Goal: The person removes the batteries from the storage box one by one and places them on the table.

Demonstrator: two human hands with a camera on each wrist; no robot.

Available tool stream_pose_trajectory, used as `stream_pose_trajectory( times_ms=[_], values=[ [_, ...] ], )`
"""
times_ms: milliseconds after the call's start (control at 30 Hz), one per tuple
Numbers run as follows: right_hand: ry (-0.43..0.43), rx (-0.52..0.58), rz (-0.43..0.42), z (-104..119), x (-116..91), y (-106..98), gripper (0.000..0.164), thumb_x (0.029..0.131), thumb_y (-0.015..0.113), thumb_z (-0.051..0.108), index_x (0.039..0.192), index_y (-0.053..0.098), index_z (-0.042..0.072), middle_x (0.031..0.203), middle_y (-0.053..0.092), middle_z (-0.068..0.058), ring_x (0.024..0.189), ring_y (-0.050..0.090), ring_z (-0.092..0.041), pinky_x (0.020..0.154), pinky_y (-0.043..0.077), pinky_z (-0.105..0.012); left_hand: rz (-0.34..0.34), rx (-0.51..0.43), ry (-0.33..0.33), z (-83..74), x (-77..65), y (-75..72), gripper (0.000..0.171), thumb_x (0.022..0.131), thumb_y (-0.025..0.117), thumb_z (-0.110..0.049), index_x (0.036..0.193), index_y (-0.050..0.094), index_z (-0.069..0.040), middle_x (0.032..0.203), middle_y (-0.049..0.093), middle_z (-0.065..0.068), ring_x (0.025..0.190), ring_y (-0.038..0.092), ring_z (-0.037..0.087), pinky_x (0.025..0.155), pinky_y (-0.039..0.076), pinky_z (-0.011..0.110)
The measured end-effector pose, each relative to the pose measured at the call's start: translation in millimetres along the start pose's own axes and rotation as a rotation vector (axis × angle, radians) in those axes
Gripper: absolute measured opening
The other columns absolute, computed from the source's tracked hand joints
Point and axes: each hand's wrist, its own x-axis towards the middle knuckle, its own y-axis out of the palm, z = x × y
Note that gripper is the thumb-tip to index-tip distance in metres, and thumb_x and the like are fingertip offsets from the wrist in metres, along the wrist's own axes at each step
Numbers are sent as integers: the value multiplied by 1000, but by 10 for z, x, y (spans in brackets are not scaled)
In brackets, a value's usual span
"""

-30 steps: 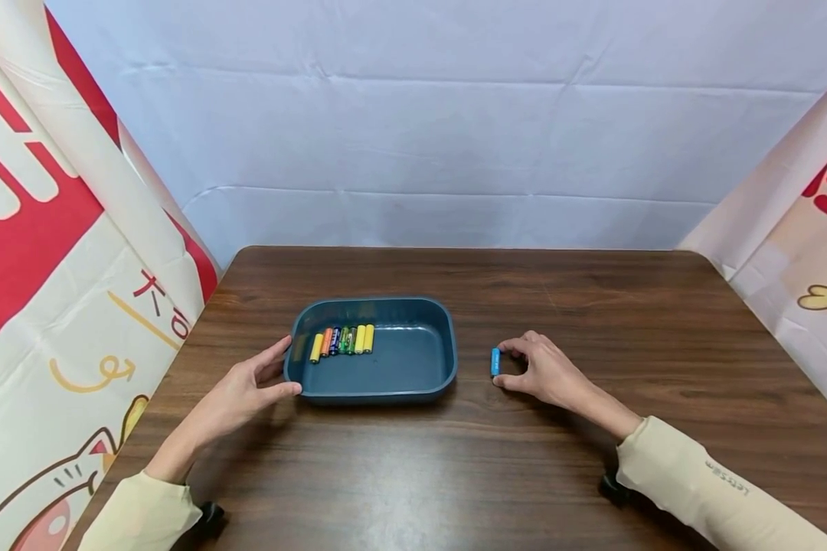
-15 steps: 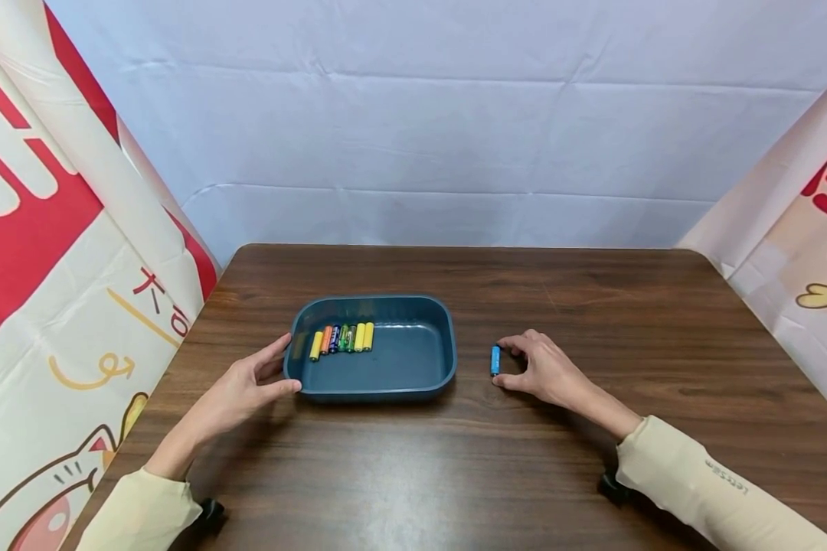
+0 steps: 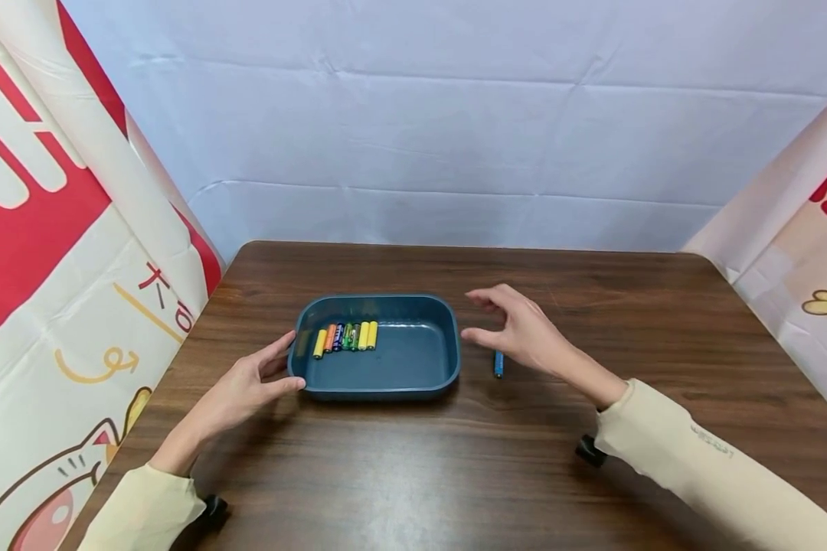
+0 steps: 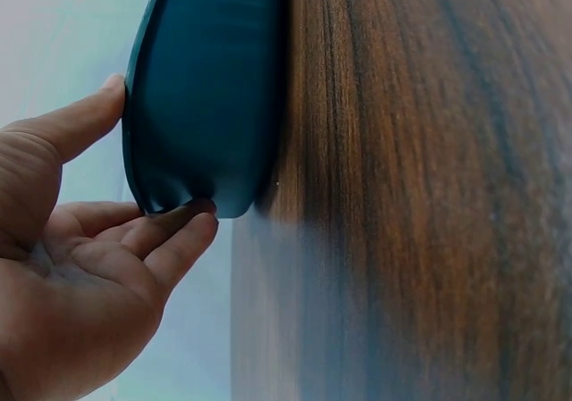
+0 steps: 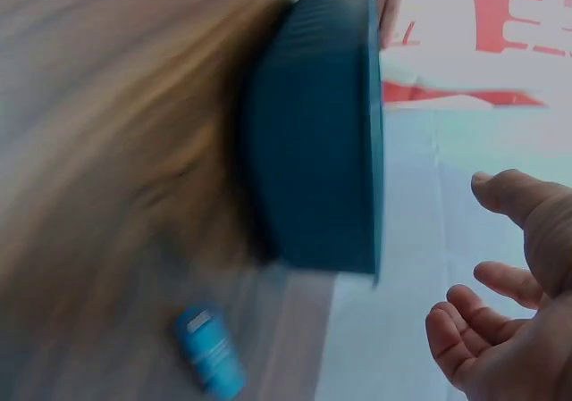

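Note:
A dark blue plastic tray stands on the table, with a row of several small batteries in yellow, orange, dark blue and green along its left part. My left hand holds the tray's left end, thumb at the near corner and fingers at the side wall; the left wrist view shows its fingertips against the outside of the wall. Close off the tray's right end is my right hand, thumb and fingers spread with nothing between them. A light blue battery lies on the tabletop, partly hidden beneath that hand in the head view.
The brown wood-grain table reaches back to a pale cloth backdrop. Printed cloth hangings flank it on the left and the right. Dark wrist devices show at both cuffs.
My right hand has let go of the light blue battery, leaving it on the table, and has risen up and left towards the tray. My left hand keeps its place at the tray.

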Motion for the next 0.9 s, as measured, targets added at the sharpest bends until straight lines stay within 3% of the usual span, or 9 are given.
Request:
stream_pose_trajectory(
  times_ms=[167,367,567,700,900],
  values=[
    [-83,91,60,319,432,206,54,91,82,21,138,62,1,120,64,-16,101,60,-29,85,55,-44,-6,10,0,2,13,5,83,98,74,-22,162,26,-1,160,35,28,140,47,45,105,48,52],
    [39,240,250,381,752,636,53,96,76,17,141,57,-4,130,64,-21,109,63,-27,92,56,-39,-6,-8,9,25,26,28,82,98,74,-22,162,27,0,161,35,27,140,46,44,106,46,52],
    [127,304,350,342,852,917,56,99,72,14,147,51,-6,140,59,-21,108,63,-24,91,57,-35,-16,-31,11,46,16,28,81,99,73,-18,162,26,0,160,36,27,141,46,43,106,46,52],
    [148,275,366,342,859,995,59,98,74,14,148,50,-4,133,63,-18,103,66,-20,90,57,-34,-22,-27,22,51,23,31,81,98,73,-19,162,27,0,160,37,27,140,47,43,106,47,51],
    [135,206,395,351,858,1082,61,97,75,15,150,50,-1,124,68,-14,90,65,-13,77,55,-29,-27,-30,25,75,11,35,81,98,74,-21,162,28,-1,159,38,26,139,48,42,105,48,50]
  ],
)
